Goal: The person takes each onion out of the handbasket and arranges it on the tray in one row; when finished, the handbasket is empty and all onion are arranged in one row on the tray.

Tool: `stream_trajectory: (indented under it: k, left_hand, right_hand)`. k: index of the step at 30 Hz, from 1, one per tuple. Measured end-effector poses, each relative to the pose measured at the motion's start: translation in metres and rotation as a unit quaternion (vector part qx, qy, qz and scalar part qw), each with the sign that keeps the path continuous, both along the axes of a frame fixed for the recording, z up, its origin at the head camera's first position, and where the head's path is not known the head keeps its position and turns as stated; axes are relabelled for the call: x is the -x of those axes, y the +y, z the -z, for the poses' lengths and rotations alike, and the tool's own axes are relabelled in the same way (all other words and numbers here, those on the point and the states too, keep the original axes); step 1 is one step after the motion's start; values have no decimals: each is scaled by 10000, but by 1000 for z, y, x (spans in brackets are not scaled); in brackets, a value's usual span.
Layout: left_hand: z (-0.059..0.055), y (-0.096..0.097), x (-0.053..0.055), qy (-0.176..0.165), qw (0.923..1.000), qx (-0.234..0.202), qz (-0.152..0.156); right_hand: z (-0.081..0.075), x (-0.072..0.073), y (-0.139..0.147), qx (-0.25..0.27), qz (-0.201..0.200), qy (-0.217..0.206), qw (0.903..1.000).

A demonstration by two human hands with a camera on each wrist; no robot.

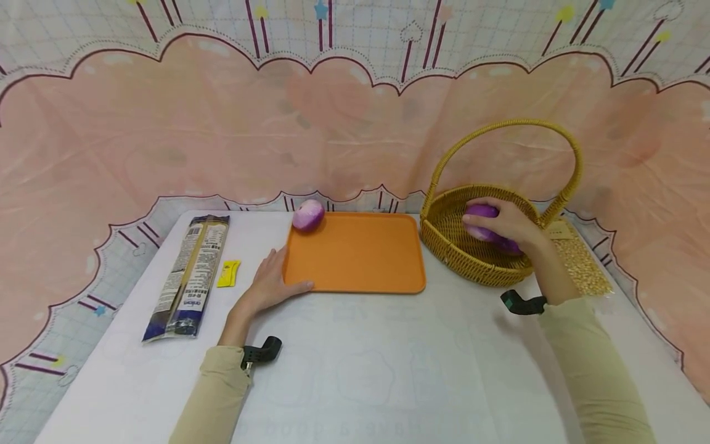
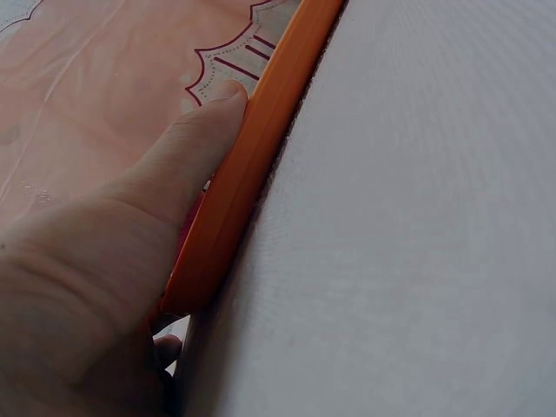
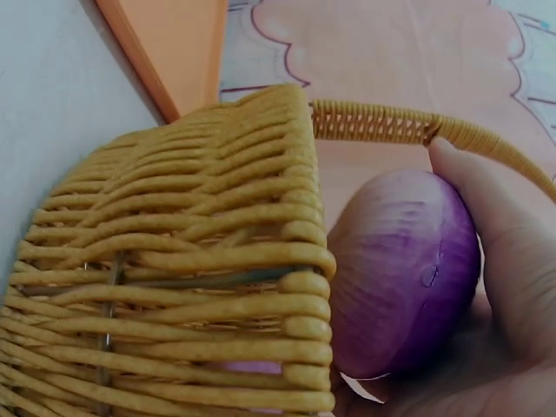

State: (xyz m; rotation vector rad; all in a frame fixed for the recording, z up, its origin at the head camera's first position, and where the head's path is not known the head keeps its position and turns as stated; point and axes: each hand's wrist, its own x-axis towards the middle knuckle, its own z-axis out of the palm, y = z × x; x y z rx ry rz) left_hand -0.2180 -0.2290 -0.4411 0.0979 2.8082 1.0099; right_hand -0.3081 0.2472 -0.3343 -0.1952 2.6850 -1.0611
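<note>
My right hand [image 1: 501, 219] holds a purple-and-white red onion [image 3: 408, 269] inside the wicker basket [image 1: 460, 262], thumb and fingers round its sides. Below that hand, another purple item [image 1: 509, 248] lies in the basket, partly hidden. At the near left corner of the orange tray [image 1: 355, 253], my left hand [image 1: 272, 280] rests with its thumb stretched along the front edge and its fingers along the left side. The left wrist view has the thumb [image 2: 195, 143] against the tray's rim [image 2: 252, 148]. A second red onion [image 1: 308, 216] sits on the tray's far left corner.
Left of the tray lie a long printed packet [image 1: 188, 277] and a small yellow sachet [image 1: 228, 273]. A bag of pale yellow grains [image 1: 579, 259] is right of the basket, whose tall handle [image 1: 510, 123] arches above it. A patterned cloth [image 1: 355, 135] hangs behind the table.
</note>
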Motion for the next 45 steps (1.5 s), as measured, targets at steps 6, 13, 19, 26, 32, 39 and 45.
stream_trajectory:
  k: [6, 13, 19, 26, 32, 39, 45]
  left_hand:
    - [0, -1, -1, -10, 10000, 23, 12]
    - [1, -1, 1, 7, 10000, 57, 27]
    - [3, -2, 1, 74, 10000, 29, 37]
    - [2, -1, 0, 40, 10000, 16, 37]
    - [2, -1, 1, 15, 10000, 10, 24]
    - [2, -1, 1, 56, 10000, 61, 54]
    - [0, -1, 1, 32, 10000, 46, 49]
  right_hand:
    - [-1, -3, -3, 296, 230, -62, 9993]
    - [-2, -6, -8, 445, 321, -76, 9985]
    - [-2, -8, -14, 694, 372, -83, 9969]
    - [-1, -12, -20, 943, 269, -57, 9952]
    - [0, -13, -23, 1083, 194, -40, 9939]
    - [1, -13, -26, 1020, 142, 33, 9947]
    - [2, -15, -30, 1091, 73, 251, 9937]
